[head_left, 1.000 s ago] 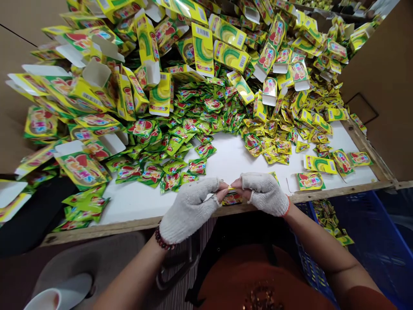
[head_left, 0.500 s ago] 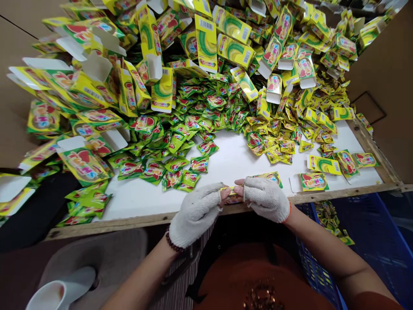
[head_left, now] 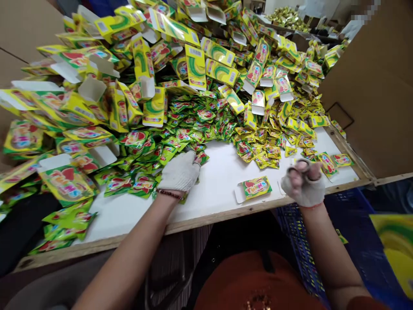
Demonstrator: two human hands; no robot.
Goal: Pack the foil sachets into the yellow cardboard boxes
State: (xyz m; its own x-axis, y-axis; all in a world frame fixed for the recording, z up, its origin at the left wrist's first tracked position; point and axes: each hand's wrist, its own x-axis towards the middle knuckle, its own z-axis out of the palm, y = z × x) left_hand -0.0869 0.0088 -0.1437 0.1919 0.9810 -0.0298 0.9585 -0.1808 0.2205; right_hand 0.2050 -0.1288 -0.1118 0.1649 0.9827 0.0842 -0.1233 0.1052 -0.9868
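My left hand (head_left: 180,173), in a white fingerless glove, reaches over the near edge of the green candy packets (head_left: 185,134). Its fingertips are among the packets and mostly hidden, so its grip is unclear. My right hand (head_left: 305,185), gloved too, is raised at the table's right front, fingers loosely curled upward and apart, nothing visible in them. Between the hands an open candy box (head_left: 254,188) lies on the white tabletop, its end flap facing left. Another yellow-green box (head_left: 393,252), blurred and cut off, appears at the right edge, apart from my right hand.
Empty-looking cartons (head_left: 174,28) pile across the back and left. Yellow candy packets (head_left: 264,146) lie right of the green ones. A wooden rim (head_left: 226,213) edges the table. Cardboard (head_left: 371,94) stands at right, with a blue crate (head_left: 355,219) below.
My hands have parted from the small box they held together. The left went forward to the green packets, the right moved out rightward. A blurred box now shows at right; the view has shifted.
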